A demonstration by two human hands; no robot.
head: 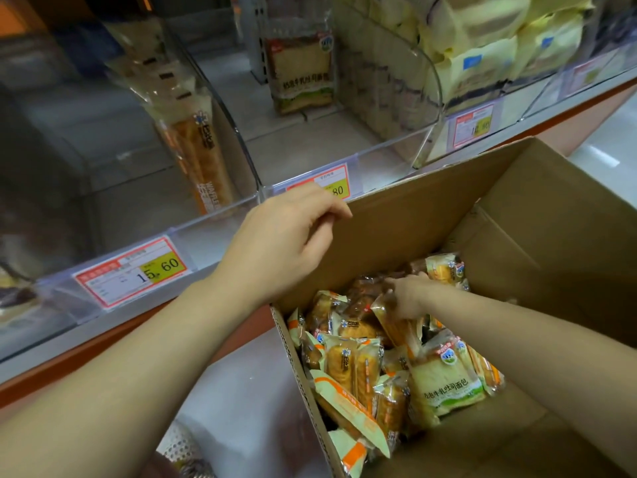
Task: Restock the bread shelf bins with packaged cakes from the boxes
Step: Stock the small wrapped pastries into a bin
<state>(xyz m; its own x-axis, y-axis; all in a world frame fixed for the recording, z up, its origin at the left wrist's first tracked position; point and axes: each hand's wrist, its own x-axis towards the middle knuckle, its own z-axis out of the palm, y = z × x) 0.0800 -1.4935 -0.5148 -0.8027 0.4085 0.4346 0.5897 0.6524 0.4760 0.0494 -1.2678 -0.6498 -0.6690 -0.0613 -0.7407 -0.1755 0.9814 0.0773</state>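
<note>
Price tag (134, 270) "15.60"; left grip (286, 239) unclear at box (431, 181) rim, right grip (406, 298) tight on cake packet (396, 326)

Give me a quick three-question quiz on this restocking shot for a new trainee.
1. True or false: the right hand grips a cake pack inside the box.
2. What does the left hand hold? A the box's flap edge, B a bread loaf, C a shelf divider.
3. Fill in: the price tag at far left reads ___.
Key: 1 true; 2 A; 3 15.60.
</note>
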